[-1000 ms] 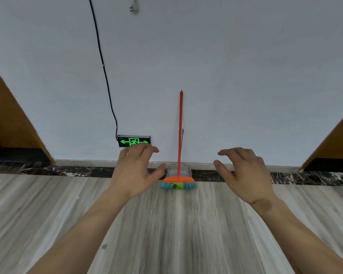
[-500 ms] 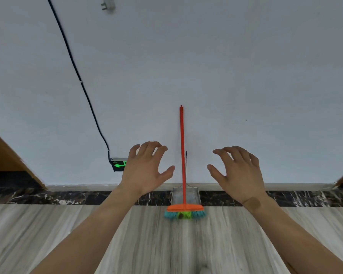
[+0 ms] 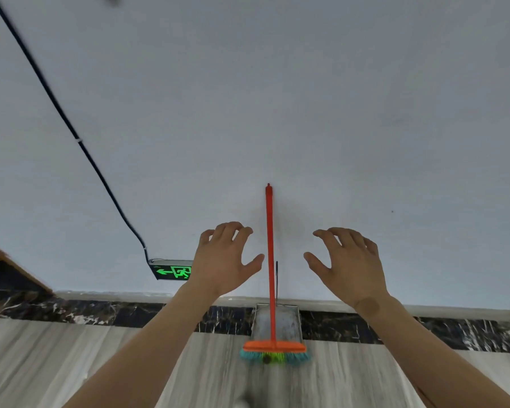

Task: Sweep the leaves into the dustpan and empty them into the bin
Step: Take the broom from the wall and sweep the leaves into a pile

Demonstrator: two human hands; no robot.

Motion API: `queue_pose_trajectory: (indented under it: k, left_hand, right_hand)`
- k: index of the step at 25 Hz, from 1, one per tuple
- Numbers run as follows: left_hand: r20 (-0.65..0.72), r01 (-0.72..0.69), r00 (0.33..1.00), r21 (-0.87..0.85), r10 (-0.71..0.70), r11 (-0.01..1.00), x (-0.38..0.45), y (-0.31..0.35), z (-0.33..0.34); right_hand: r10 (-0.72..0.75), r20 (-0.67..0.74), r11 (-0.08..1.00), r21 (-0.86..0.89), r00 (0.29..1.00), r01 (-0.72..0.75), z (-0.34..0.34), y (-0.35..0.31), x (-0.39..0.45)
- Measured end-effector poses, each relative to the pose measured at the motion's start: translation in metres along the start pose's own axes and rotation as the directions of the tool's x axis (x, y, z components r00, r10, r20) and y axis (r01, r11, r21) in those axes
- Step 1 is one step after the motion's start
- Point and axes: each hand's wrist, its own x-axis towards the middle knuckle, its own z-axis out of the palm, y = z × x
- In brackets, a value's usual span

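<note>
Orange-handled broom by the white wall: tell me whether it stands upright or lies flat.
Upright. The orange-handled broom stands on its bristles on the floor, handle rising against the white wall, neither hand gripping it.

- One broom (image 3: 270,260), orange handle upright against the wall, orange head with teal and green bristles on the floor.
- One metal dustpan (image 3: 289,323), standing behind the broom head at the skirting.
- Two hands: left hand (image 3: 223,262) at 9 o'clock of the broom handle, right hand (image 3: 349,267) at 3 o'clock, both with fingers spread, gripping nothing.
- One green exit sign (image 3: 171,272), low on the wall, at 9 o'clock of the left hand.
- One black cable (image 3: 71,131), running from the sign toward 11 o'clock.
</note>
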Motion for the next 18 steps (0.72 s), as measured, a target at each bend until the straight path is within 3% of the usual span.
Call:
queue_pose_trajectory:
  k: [5,8,12,15,18]
  left_hand:
    - [0.083,0.029,0.996,-0.069,-0.023,0.997,0.083,-0.033,0.063]
    - [0.184,0.113,0.98,-0.233,-0.07,0.966,0.129,-0.046,0.098]
    - [0.505,0.404,0.855,-0.501,-0.12,0.765,0.187,-0.055,0.141]
    - [0.682,0.584,0.726,-0.539,-0.092,0.607,0.224,-0.057,0.17]
    - [0.746,0.616,0.665,-0.521,-0.036,0.591,0.245,-0.055,0.194]
  right_hand:
    - [0.065,0.108,0.994,0.079,0.992,-0.073,0.048,-0.005,0.085]
    - [0.165,0.23,0.956,0.203,0.959,-0.213,0.075,-0.013,0.132]
    - [0.22,0.492,0.744,0.474,0.842,-0.471,0.121,-0.025,0.186]
    - [0.199,0.627,0.753,0.395,0.753,-0.527,0.153,-0.031,0.212]
    - [0.228,0.711,0.726,0.331,0.665,-0.603,0.18,-0.035,0.231]
